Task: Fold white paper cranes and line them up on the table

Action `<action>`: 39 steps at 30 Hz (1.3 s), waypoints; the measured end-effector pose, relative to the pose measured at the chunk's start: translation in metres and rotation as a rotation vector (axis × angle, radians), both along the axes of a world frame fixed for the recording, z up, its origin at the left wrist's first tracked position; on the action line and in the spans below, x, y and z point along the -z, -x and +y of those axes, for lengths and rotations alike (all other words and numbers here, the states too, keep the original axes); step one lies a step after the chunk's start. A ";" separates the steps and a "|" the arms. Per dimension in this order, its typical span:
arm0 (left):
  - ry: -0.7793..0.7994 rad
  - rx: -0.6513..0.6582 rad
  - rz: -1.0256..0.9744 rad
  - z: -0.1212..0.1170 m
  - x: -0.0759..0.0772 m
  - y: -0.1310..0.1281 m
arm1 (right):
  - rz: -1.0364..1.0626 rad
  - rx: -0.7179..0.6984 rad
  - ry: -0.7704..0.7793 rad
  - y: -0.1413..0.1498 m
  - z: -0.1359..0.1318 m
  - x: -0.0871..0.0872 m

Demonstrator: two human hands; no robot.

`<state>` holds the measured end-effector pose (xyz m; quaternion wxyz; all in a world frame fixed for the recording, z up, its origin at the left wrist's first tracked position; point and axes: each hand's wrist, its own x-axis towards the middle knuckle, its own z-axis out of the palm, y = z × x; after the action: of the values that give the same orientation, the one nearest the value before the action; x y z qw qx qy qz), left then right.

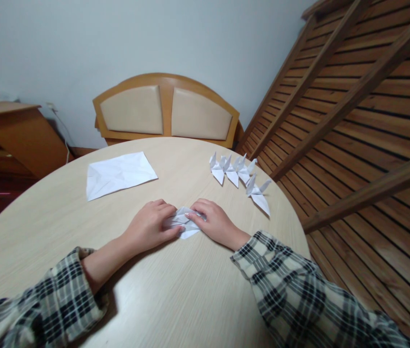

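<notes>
A small folded sheet of white paper (189,234) lies on the round table (190,290) between my hands, with creases and layered flaps showing. My left hand (154,223) grips its left side, the thumb pressing on the near flap and the fingers curled over the far edge. On the right side, my right hand (215,221) pinches the paper, its thumb laid over the middle. Part of the paper is hidden under my fingers.
Several white paper cranes (232,170) stand at the back right of the table, one crane (259,194) nearer me. White paper sheets (121,175) lie at the back left. Behind are a padded headboard (166,108), a wooden desk (20,135) and a slatted wooden frame (364,116).
</notes>
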<state>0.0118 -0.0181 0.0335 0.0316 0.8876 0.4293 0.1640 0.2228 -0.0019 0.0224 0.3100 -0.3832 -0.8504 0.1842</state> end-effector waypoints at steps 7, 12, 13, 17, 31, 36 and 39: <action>0.058 -0.082 -0.004 -0.006 -0.001 -0.004 | -0.001 -0.003 0.016 0.000 0.000 -0.001; -0.073 -0.089 0.051 -0.007 0.002 -0.003 | 0.021 -0.020 0.085 0.000 -0.001 -0.005; -0.113 -0.081 0.062 -0.007 0.002 -0.002 | 0.038 -0.035 0.098 -0.001 -0.002 -0.006; -0.234 -0.051 0.106 -0.006 0.002 0.000 | 0.133 -0.087 0.085 -0.002 -0.004 -0.009; -0.431 -0.015 0.104 -0.006 -0.004 0.007 | 0.124 -0.110 -0.059 0.000 -0.007 -0.010; -0.500 -0.022 0.111 -0.007 -0.005 0.008 | 0.126 -0.118 -0.172 -0.001 -0.008 -0.010; -0.465 -0.025 0.109 -0.005 -0.003 0.007 | 0.073 -0.102 -0.173 -0.001 -0.006 -0.008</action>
<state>0.0049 -0.0233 0.0370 -0.1989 0.8732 0.3919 0.2106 0.2243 -0.0083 0.0306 0.3627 -0.3043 -0.8697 0.1396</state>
